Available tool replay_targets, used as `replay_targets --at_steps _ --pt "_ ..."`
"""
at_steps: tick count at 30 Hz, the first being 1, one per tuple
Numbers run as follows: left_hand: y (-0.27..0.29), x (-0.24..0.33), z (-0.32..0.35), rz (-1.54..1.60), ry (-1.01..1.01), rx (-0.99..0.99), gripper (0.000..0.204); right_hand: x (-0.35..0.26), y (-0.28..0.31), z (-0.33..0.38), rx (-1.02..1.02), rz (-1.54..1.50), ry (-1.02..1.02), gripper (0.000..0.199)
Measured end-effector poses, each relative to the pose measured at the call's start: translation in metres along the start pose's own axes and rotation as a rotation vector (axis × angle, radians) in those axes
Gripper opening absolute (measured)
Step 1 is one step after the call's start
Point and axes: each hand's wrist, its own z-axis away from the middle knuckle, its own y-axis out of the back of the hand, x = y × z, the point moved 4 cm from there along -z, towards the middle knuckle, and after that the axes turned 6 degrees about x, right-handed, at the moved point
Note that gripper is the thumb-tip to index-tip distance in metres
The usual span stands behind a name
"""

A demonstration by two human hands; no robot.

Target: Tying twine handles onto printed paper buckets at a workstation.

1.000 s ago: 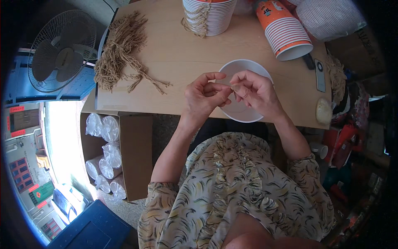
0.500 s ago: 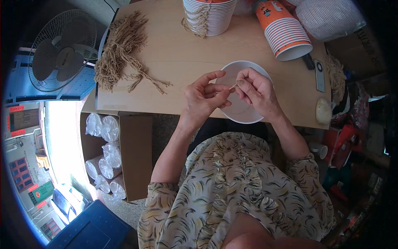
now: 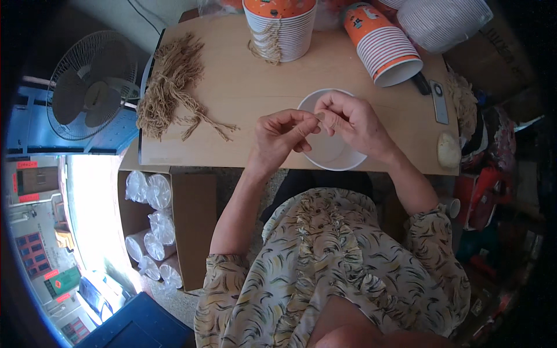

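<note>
Both hands meet over a white paper bucket (image 3: 342,158), which stands at the table's front edge with its opening toward me. My left hand (image 3: 281,138) is closed in a pinch, thumb and forefinger at a short tan piece of twine (image 3: 319,116). From the other side my right hand (image 3: 361,124) pinches the same twine, its fingers curled. Most of the twine is hidden by the fingers. A bundle of knotted tan twine (image 3: 168,87) lies at the table's left, loose ends pointing toward the bucket.
A stack of orange-and-white buckets (image 3: 284,37) with twine loops stands at the back; another stack (image 3: 389,52) lies tilted to its right. A phone (image 3: 439,103) rests at the right edge. On the left are a fan (image 3: 93,87) and a carton (image 3: 194,226) of plastic-wrapped rolls.
My left hand has closed its spread fingers and come up to the twine at the right hand's fingertips. The whole view has shifted slightly.
</note>
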Motion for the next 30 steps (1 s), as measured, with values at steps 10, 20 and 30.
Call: replay_targets --at_steps 10,20,30 --pt "-0.004 0.009 0.005 -0.330 -0.198 -0.079 0.019 -0.011 0.032 0.005 -0.023 0.160 0.083 0.013" --pt "-0.016 0.003 0.008 -0.162 -0.158 -0.082 0.021 -0.010 0.034 0.021 -0.015 0.120 0.064 0.014" --pt "-0.005 0.002 0.025 -0.541 -0.604 -0.015 0.008 0.007 0.077 0.015 0.291 -0.222 0.091 0.011"
